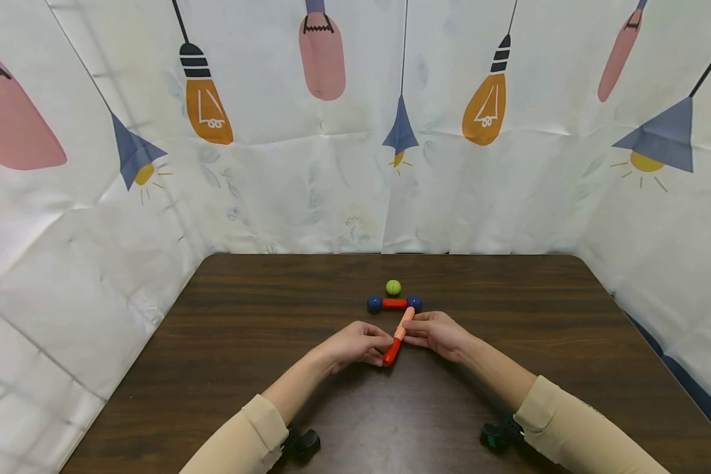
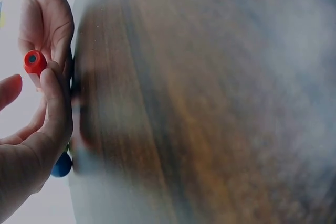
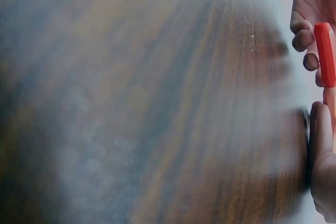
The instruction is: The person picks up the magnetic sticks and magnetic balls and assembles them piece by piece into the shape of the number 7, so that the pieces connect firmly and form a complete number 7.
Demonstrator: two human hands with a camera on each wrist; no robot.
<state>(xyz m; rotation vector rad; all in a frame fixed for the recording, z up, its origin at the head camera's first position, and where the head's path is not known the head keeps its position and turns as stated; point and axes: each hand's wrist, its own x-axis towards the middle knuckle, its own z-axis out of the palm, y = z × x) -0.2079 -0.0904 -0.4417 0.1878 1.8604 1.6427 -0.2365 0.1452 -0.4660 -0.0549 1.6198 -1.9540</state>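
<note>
Above table (image 1: 509,289), hands (image 1: 355,343) (image 1: 438,334) angled inward, pinching red-pink stick (image 1: 399,335)

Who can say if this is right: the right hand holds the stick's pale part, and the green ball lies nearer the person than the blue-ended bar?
The green ball is wrongly placed: the head view shows it beyond the bar. The right hand does hold the stick's pale part.

My head view is bright and crisp, soft sheen on the desk (image 1: 379,421) at lower centre; my left-wrist view blurs hazily at right, right-wrist at left.
</note>
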